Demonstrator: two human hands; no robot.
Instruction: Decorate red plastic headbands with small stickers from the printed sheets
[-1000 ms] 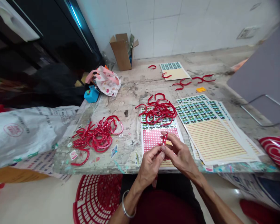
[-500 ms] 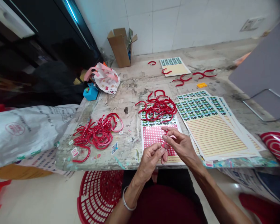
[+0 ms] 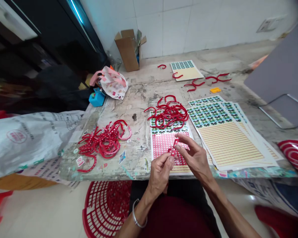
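Note:
My left hand (image 3: 160, 173) pinches one end of a small red strip (image 3: 174, 147) with white marks. My right hand (image 3: 192, 155) has thumb and forefinger at the strip's upper end. Both hands are over a printed sheet (image 3: 161, 142) with pink and red patterned rows near the table's front edge. A tangle of plain red bands (image 3: 170, 114) lies on the sheet's upper part. To the left on the table is a pile of red and pink patterned bands (image 3: 104, 140). Overlapping yellow-striped sheets (image 3: 233, 142) lie to the right.
At the back stand an open cardboard box (image 3: 127, 53), a white and pink bag (image 3: 114, 82) and a blue container (image 3: 96, 98). Loose red bands lie near a smaller sheet (image 3: 186, 72). Below the table edge is a red basket (image 3: 96, 211).
The red strip between my hands now shows more fully, slanting upward. My right hand has shifted slightly right and down, its fingertips now at the strip's top.

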